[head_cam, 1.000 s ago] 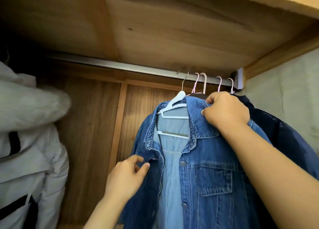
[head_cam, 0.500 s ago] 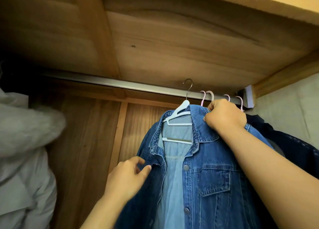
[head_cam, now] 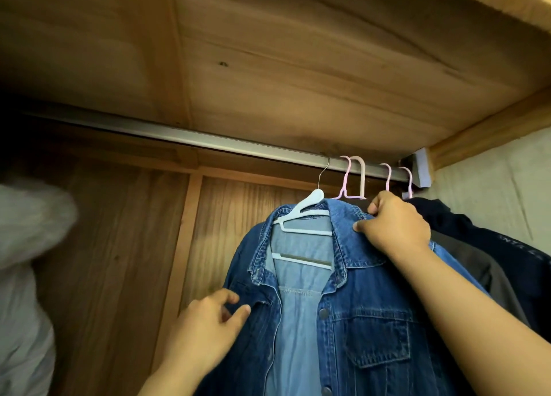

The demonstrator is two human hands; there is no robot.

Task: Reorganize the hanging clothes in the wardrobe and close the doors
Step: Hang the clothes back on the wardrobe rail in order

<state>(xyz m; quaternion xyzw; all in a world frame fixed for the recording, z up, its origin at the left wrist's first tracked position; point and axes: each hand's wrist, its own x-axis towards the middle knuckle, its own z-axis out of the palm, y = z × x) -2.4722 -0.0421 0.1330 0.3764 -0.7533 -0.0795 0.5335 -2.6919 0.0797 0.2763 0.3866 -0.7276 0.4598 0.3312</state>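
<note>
Hooked onto the rail (head_cam: 208,140) now, blue denim jacket (head_cam: 366,300) hangs unbuttoned; right hand (head_cam: 393,227) clenches its shoulder, left hand (head_cam: 205,327) released.

A blue denim jacket (head_cam: 372,312) hangs open on a white hanger (head_cam: 304,216) whose metal hook sits over the silver rail (head_cam: 208,140), its collar spread and paler lining showing. Just right of it, dark garments (head_cam: 483,261) hang bunched on pink hangers (head_cam: 354,176) near the rail's right end. A blurred white garment (head_cam: 26,246) hangs well apart at the far left.
</note>
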